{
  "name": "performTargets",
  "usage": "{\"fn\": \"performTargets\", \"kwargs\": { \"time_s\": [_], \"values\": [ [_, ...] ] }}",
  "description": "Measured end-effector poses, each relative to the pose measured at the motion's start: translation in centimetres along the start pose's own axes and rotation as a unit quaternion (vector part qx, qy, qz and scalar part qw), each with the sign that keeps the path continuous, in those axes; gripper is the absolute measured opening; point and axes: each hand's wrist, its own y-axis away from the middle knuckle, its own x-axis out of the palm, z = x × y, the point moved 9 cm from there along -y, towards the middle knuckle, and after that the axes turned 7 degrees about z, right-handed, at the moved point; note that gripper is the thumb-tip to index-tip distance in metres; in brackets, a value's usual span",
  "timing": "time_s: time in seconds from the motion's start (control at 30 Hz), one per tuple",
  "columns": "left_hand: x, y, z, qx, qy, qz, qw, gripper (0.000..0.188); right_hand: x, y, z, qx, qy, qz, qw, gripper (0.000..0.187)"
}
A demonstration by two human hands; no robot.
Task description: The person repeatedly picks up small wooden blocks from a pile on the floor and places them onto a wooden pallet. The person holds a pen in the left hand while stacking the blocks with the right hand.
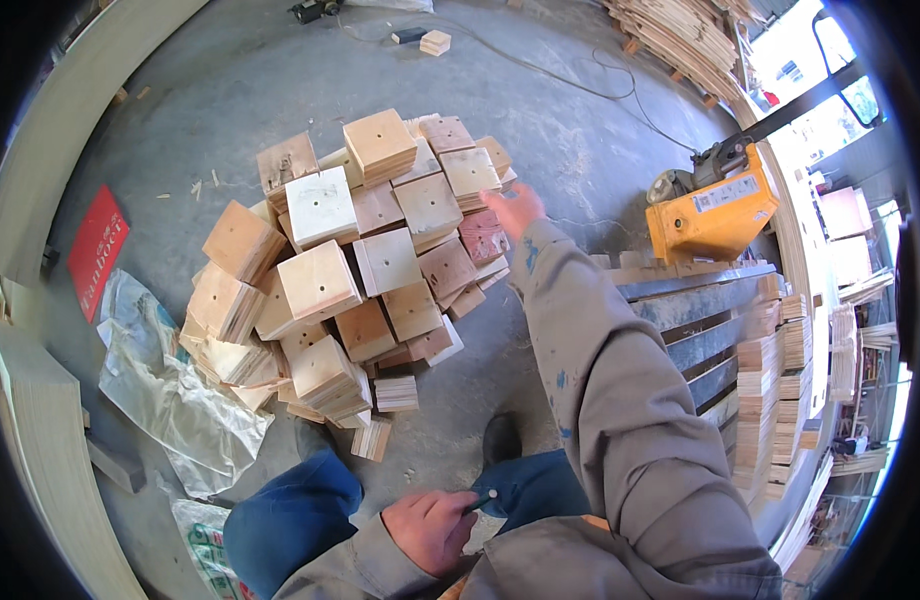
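Observation:
A large heap of square plywood blocks [385, 262], each with a small hole in its top face, lies on the floor in front of me. My right hand [517, 212] reaches out to the heap's right side with fingers apart. Its fingertips are beside a pale block stack [470, 172] and above a reddish block [484, 236]; whether they touch is unclear. Close to my lap, my left hand [428, 532] is closed around a dark, pen-like stick [482, 499] with a pale round end.
Crumpled plastic sheeting [185, 390] and a red sign [98, 253] lie left of the heap. At right stand a yellow pallet jack [715, 212], a slatted pallet [695, 335] and stacked wood strips [758, 410]. A cable [550, 75] crosses the far floor.

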Motion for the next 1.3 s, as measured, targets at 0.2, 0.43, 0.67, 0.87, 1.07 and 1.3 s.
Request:
{"fn": "performTargets", "kwargs": {
  "time_s": [0.2,0.43,0.67,0.87,1.07,1.3],
  "values": [
    [0.3,0.9,1.6,-0.039,-0.002,0.037,0.999,0.025,1.0,-3.2,-2.7,0.111,-0.132,0.029,0.985,0.067],
    [0.1,-1.0,1.1,0.011,0.014,0.032,0.999,0.028,2.3,-4.8,-4.6,0.073,-0.250,0.019,0.965,0.052],
    [1.9,-1.8,1.5,-0.018,0.015,0.047,0.999,0.024,2.0,-6.0,-6.8,0.072,-0.284,0.051,0.955,0.029],
    [3.1,-0.9,2.8,-0.030,0.016,-0.028,0.999,0.021,1.7,-3.1,-6.8,0.113,-0.438,0.091,0.887,0.030],
    [2.8,-1.4,2.6,-0.044,0.023,0.023,0.998,0.019,-4.6,-0.3,-10.5,0.122,-0.499,0.140,0.847,0.033],
    [3.9,-3.3,2.0,0.016,-0.062,0.049,0.997,0.017,-13.7,8.6,-13.5,0.145,-0.257,0.217,0.930,0.058]
  ]
}}
